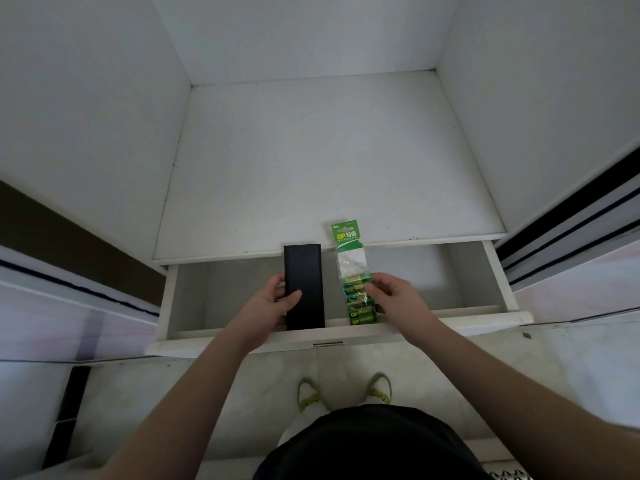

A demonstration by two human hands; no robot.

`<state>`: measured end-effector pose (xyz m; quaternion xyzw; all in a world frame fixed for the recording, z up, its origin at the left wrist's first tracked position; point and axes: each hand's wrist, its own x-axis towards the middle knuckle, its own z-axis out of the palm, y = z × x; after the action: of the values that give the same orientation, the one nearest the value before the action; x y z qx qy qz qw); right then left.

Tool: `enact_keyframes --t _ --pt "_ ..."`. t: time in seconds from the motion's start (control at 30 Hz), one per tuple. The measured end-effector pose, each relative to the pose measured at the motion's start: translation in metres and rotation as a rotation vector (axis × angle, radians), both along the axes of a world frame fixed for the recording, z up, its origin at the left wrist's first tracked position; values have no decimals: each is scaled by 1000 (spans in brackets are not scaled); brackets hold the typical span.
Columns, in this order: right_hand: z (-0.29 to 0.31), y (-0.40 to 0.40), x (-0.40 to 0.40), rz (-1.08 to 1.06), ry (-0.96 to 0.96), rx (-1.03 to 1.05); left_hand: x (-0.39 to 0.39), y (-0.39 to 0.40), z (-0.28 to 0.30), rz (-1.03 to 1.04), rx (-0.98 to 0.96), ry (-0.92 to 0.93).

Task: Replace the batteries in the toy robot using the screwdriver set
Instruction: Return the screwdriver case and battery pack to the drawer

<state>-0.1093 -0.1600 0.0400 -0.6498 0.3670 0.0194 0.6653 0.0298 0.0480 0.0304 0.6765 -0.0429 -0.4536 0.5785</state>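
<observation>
The left hand (277, 299) grips a flat black case (304, 287), thumb across its face, above the open white drawer (194, 296). At three o'clock from the case, the right hand (393, 294) pinches a green battery pack (353, 277), its card top pointing to twelve o'clock over the shelf (311, 161).

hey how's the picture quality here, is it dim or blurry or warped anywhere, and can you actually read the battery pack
Head view: dim, flat greenish-grey light with soft shadow inside the open drawer; wide-angle warping bows the cabinet edges outward; fairly sharp at centre, softer toward the corners. On the battery pack in the right hand the "GP" logo reads, the fine print doesn't. The black case in the left hand shows no surface detail.
</observation>
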Motion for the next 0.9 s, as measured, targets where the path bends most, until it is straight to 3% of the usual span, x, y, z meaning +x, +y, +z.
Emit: enact_keyframes --t 0.27,0.5,0.9 --pt "-7 13 -23 -85 67 195 -20 15 -5 -30 24 113" --pt "-16 10 -30 -109 151 329 -27 11 -13 -29 117 88" --pt "-29 -19 0 -131 241 288 5 -4 -34 168 165 197"
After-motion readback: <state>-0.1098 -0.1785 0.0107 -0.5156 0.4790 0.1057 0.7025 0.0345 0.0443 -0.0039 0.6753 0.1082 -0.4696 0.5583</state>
